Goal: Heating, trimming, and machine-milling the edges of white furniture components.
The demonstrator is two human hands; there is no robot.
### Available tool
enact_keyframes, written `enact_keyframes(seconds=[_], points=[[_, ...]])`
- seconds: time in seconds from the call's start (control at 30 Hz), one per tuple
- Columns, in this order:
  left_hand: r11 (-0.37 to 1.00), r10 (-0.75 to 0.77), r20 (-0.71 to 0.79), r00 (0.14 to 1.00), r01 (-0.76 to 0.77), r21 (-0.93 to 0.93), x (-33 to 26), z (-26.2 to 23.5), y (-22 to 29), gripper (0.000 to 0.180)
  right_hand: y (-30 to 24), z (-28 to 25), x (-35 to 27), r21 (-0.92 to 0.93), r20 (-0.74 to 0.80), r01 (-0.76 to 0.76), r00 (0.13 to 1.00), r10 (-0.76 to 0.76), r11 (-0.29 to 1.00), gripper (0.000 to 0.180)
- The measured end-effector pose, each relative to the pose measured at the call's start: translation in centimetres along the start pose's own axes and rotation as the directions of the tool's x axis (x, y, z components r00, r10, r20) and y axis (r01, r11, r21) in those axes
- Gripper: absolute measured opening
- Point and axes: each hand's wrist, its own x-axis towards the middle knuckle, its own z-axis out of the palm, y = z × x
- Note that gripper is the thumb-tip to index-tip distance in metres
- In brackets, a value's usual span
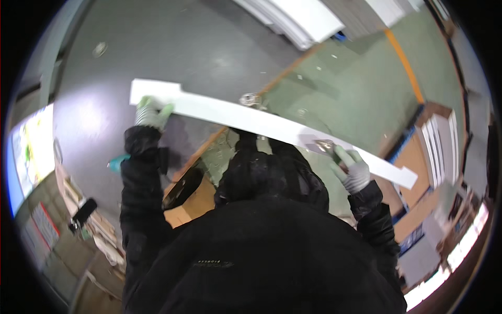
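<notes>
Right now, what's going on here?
A person in a black jacket and grey gloves holds a long white board up in front of them, above a grey and green floor. The left hand grips it near one end, and the right hand holds it near the other end, with a small metal tool seemingly pressed against the board. White panels are stacked on the floor beyond.
</notes>
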Motion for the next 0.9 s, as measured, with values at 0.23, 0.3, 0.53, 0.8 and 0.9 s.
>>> enact_keyframes(seconds=[0.23, 0.3, 0.53, 0.8, 0.9], points=[[0.824, -0.563, 0.311, 0.766, 0.489, 0.287, 1.0, -3.5, 3.4, 0.105, -6.0, 3.1, 14.3, -0.162, 0.221, 0.436, 0.89, -0.398, 0.885, 0.042], [0.816, -0.578, 0.307, 0.756, 0.523, 0.246, 1.0, -3.6, 3.4, 0.105, -6.0, 3.1, 14.4, -0.195, 0.31, 0.385, 0.897, -0.316, 0.902, 0.041], [0.832, -0.553, 0.233, 0.8, 0.514, 0.208, 0.8, -3.1, 2.9, 0.099, -9.5, 4.3, 18.1, -0.196, 0.308, 0.378, 0.9, -0.31, 0.905, 0.041], [0.827, -0.558, 0.233, 0.797, 0.509, 0.238, 0.0, -3.2, 3.2, 0.1, -18.7, 7.3, 25.4, -0.114, 0.351, 0.403, 0.871, -0.343, 0.908, 0.041], [0.871, -0.491, 0.379, 0.785, 0.453, 0.189, 1.7, -4.9, 4.5, 0.101, -20.9, 8.7, 28.0, -0.17, 0.398, 0.371, 0.873, -0.281, 0.913, 0.046]])
